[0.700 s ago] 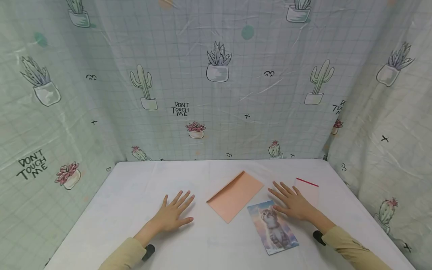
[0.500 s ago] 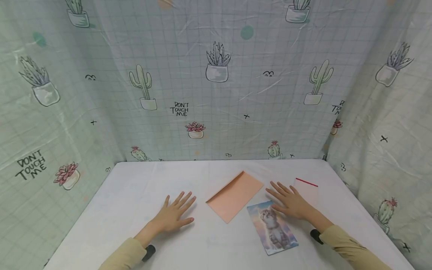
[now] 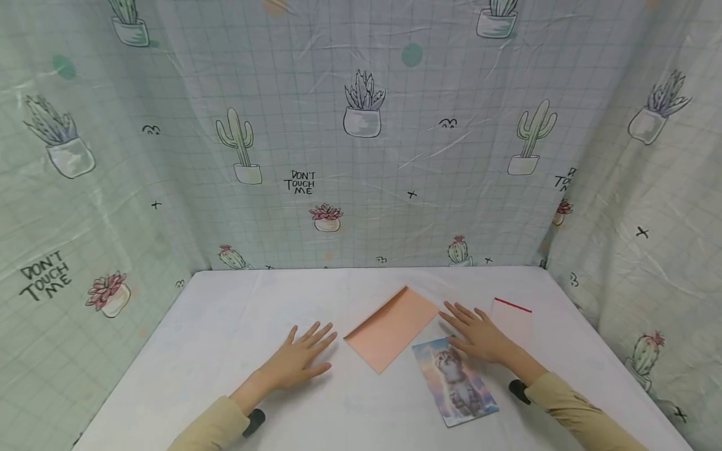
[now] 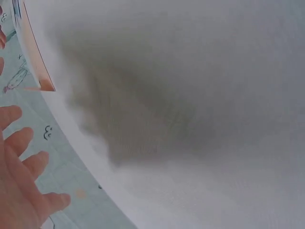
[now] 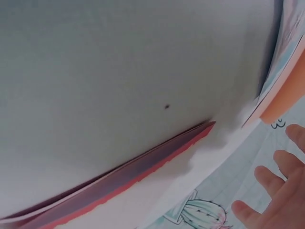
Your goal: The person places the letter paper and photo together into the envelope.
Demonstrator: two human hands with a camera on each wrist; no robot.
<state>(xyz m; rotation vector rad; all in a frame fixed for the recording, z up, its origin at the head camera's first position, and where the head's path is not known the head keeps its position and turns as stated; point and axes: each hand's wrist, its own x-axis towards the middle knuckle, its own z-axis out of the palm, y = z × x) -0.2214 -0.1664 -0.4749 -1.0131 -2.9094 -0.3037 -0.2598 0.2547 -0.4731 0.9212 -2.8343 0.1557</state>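
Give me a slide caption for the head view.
Two open hands flat on a white table, flanking a peach envelope and kitten card.

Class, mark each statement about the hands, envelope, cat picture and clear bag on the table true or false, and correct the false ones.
1. The peach envelope lies between the two hands. True.
2. The left hand grips the envelope. False: it lies flat with spread fingers, apart from the envelope.
3. The cat picture lies nearer the person than the envelope. True.
4. The clear bag has a blue top edge. False: its top edge is red.
5. The right hand is a closed fist. False: its fingers are straight, at the picture's top edge.
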